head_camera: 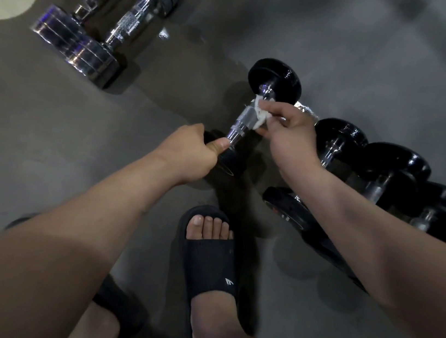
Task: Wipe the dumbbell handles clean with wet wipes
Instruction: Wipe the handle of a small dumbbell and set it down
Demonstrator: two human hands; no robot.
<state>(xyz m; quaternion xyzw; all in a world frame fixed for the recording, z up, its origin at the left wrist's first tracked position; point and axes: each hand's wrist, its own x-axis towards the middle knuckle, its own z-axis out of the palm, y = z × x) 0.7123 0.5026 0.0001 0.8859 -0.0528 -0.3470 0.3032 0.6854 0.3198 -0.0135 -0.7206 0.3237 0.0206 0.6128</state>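
Note:
A black dumbbell with a chrome knurled handle (243, 121) is lifted off the grey floor, tilted with its far weight (275, 79) up. My left hand (191, 155) grips its near black weight from the left, thumb on top. My right hand (288, 126) pinches a crumpled white wet wipe (259, 113) against the right side of the handle, near its upper end.
Two chrome dumbbells (105, 20) lie side by side on the floor at the upper left. Several black dumbbells (381, 174) lie in a row at the right, under my right forearm. My feet in black slides (209, 255) stand below the hands.

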